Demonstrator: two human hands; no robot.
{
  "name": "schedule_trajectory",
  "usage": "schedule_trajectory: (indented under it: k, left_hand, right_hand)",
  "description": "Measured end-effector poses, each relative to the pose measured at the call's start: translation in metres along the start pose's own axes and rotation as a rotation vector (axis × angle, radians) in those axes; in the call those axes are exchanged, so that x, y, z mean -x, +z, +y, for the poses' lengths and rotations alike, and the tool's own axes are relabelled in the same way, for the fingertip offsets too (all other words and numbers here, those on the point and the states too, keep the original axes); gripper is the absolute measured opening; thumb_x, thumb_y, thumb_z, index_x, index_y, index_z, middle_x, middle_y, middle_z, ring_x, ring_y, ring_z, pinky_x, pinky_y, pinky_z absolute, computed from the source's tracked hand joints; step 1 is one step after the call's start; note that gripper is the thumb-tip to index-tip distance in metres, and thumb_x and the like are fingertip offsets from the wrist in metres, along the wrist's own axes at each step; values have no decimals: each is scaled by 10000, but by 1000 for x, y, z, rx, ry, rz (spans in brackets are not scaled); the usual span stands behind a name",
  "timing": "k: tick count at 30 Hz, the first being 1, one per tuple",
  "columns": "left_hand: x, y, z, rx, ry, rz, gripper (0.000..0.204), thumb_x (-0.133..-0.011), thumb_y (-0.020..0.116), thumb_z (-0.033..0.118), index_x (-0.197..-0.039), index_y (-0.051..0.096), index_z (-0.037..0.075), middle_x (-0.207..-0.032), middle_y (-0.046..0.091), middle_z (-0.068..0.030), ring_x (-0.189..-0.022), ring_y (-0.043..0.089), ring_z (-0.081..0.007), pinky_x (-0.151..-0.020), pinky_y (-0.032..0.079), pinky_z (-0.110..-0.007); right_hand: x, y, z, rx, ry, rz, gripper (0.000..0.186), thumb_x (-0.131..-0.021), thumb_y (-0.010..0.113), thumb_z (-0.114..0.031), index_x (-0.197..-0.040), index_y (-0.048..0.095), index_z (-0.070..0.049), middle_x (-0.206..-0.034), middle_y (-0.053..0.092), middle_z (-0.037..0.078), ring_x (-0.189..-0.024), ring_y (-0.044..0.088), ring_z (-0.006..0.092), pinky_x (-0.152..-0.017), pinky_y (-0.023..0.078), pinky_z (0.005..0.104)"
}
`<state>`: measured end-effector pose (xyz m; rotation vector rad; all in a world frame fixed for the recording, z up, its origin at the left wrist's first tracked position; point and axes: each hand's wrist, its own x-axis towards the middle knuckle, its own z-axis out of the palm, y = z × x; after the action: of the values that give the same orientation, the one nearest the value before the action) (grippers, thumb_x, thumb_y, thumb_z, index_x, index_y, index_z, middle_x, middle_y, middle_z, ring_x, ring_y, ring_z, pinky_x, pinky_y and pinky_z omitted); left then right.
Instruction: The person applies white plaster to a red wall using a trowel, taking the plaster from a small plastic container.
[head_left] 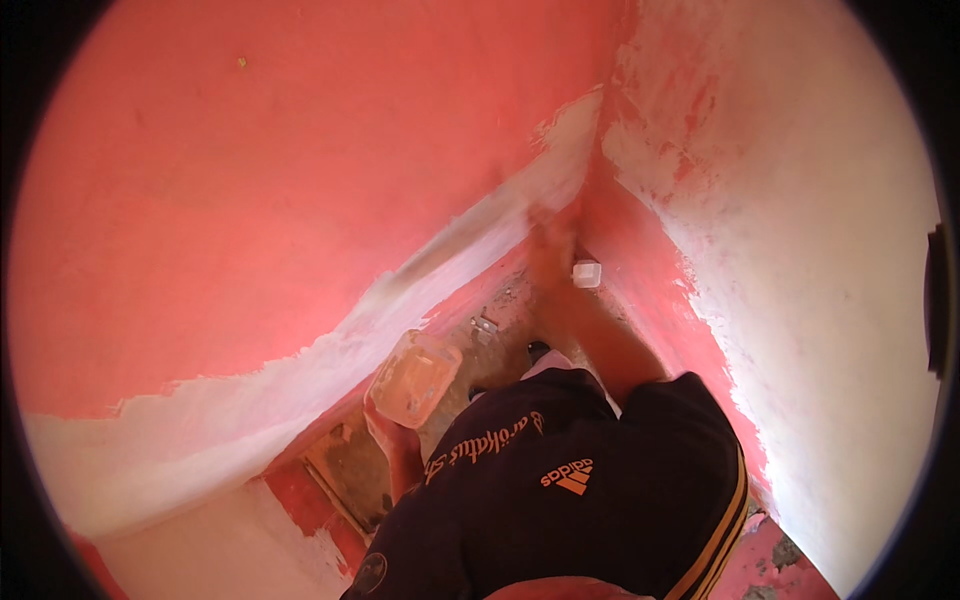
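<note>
My left hand (390,425) grips a translucent plastic container (415,375) with pale orange-brown contents, low at the left of my body. My right arm reaches up to the corner, where my right hand (548,235) is smeared by motion beside the white band (470,225) on the pink left wall (300,150). Its fingers, and anything in them, are too blurred to make out.
The right wall (810,300) is mostly whitish, with ragged pink areas. A small white container (587,274) stands down by the corner. A small object (485,326) lies on the dirty floor (470,355) near my feet. A long narrow piece (333,492) lies along the lower left.
</note>
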<state>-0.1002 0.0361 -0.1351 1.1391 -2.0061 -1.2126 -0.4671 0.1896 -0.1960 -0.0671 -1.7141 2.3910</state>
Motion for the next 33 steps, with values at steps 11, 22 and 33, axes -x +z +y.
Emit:
schedule_trajectory:
  k: [11,22,33]
  left_hand:
    - [7,7,11,12,28,11,392,-1029,517,274,-1290,591,-9,-1183,656,-117,-1069,638,-188,-908,537,-344]
    - [14,3,3,176,13,99,398,-1042,500,283,-1303,576,-8,-1209,642,-112,-1088,634,-209,-916,537,-353]
    - [17,-5,20,64,-121,38,408,-1039,495,285,-1303,575,-15,-1229,640,-119,-1097,624,-194,-913,525,-334]
  right_hand:
    - [58,27,-17,365,-278,-630,324,-1011,518,-145,-1232,641,58,-1067,717,209,-1063,686,351,-949,538,404]
    - [7,35,-17,453,-350,-203,394,-910,610,-43,-1301,658,-40,-1235,694,169,-1153,675,314,-954,543,379]
    - [-127,-23,-3,446,-19,21,336,-977,587,-194,-1277,672,-71,-1181,699,170,-1110,659,324,-952,518,410]
